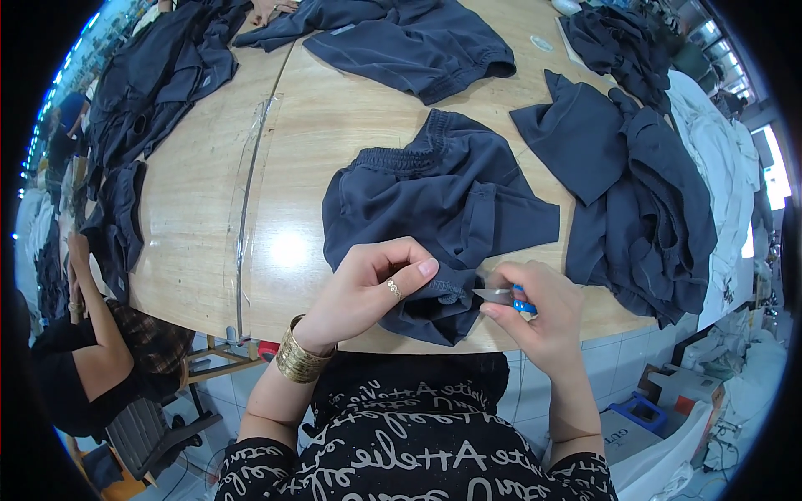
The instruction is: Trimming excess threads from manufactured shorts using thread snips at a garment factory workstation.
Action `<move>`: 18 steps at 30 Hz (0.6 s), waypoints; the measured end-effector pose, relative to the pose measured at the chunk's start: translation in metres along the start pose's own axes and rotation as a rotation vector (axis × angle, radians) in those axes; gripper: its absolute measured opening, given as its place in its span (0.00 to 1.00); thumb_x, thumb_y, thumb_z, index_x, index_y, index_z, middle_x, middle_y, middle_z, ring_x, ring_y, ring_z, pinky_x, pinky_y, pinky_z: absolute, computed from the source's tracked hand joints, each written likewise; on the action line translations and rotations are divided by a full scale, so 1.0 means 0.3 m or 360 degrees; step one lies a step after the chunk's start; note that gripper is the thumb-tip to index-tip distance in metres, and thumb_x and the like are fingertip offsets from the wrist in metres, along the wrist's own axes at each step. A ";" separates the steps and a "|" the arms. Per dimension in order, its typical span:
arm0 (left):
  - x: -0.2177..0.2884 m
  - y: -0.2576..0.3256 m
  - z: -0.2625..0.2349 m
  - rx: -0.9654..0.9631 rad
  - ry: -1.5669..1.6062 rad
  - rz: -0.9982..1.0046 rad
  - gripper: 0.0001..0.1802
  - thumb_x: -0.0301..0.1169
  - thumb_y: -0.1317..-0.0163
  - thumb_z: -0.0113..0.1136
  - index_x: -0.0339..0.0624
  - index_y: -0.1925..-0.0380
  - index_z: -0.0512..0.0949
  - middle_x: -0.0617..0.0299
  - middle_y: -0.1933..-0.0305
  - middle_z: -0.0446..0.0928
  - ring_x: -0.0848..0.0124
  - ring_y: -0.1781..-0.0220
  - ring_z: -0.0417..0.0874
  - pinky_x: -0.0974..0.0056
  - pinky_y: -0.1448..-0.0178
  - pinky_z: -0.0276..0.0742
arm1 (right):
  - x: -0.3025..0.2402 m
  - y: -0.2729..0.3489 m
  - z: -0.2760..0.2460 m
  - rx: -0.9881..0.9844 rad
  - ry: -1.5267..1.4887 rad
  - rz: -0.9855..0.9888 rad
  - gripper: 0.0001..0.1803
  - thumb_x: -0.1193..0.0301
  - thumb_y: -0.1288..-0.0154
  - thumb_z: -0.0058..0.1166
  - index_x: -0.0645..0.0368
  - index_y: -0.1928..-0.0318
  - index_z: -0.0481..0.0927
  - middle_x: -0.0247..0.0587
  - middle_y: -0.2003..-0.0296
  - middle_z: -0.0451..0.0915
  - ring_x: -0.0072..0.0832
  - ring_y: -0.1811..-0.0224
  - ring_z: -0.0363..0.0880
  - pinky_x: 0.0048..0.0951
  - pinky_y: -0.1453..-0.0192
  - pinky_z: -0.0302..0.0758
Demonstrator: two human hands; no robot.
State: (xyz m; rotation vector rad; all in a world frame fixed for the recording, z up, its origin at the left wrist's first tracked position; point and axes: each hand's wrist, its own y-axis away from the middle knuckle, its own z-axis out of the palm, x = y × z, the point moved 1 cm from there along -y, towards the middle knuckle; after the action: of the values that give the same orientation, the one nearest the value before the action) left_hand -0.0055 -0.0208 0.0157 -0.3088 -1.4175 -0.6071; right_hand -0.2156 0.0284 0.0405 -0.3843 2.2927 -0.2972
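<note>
A pair of dark navy shorts (418,196) with a gathered elastic waistband lies on the table before me, its waistband turned away from me. My left hand (380,280) is closed on the near leg, pinching the fabric by a seam between thumb and fingers. In my right hand (535,313) are small thread snippers (501,296) with metal blades and a blue handle. Their blades point left, close to the hem that my left hand holds. I cannot tell whether the tips touch the cloth.
Another pair of dark shorts (409,46) lies across the table. A heap of dark garments (652,209) stands at the right, with white cloth (710,142) beyond it. More dark garments (159,79) lie at the far left. A co-worker's arm (92,292) shows at the left edge.
</note>
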 end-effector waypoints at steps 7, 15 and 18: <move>0.002 0.002 0.007 0.0022 0.0005 0.0007 0.12 0.34 0.34 0.54 0.35 0.69 0.76 0.76 0.74 0.70 0.87 0.72 0.63 0.78 0.69 0.61 | -0.019 0.007 0.020 0.0050 0.0279 -0.0238 0.16 0.62 0.56 0.68 0.56 0.70 0.78 0.31 0.79 0.73 0.27 0.80 0.69 0.26 0.77 0.63; 0.009 0.004 0.014 0.0028 0.0045 0.0003 0.12 0.33 0.34 0.54 0.34 0.69 0.77 0.74 0.73 0.72 0.87 0.70 0.66 0.78 0.66 0.64 | -0.033 0.000 0.027 0.0047 0.0345 -0.0252 0.16 0.62 0.56 0.68 0.56 0.70 0.78 0.30 0.80 0.73 0.26 0.81 0.67 0.26 0.77 0.62; 0.010 0.003 0.014 0.0014 0.0025 0.0004 0.12 0.33 0.34 0.54 0.34 0.69 0.77 0.74 0.73 0.72 0.87 0.70 0.66 0.78 0.65 0.64 | -0.034 0.002 0.029 0.0052 0.0348 -0.0250 0.16 0.62 0.57 0.68 0.56 0.70 0.78 0.30 0.79 0.73 0.26 0.80 0.67 0.26 0.77 0.62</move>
State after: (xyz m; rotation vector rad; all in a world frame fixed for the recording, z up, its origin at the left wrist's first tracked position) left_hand -0.0083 -0.0182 0.0195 -0.2980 -1.4041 -0.6000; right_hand -0.2025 0.0318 0.0413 -0.5391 2.4716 -0.4755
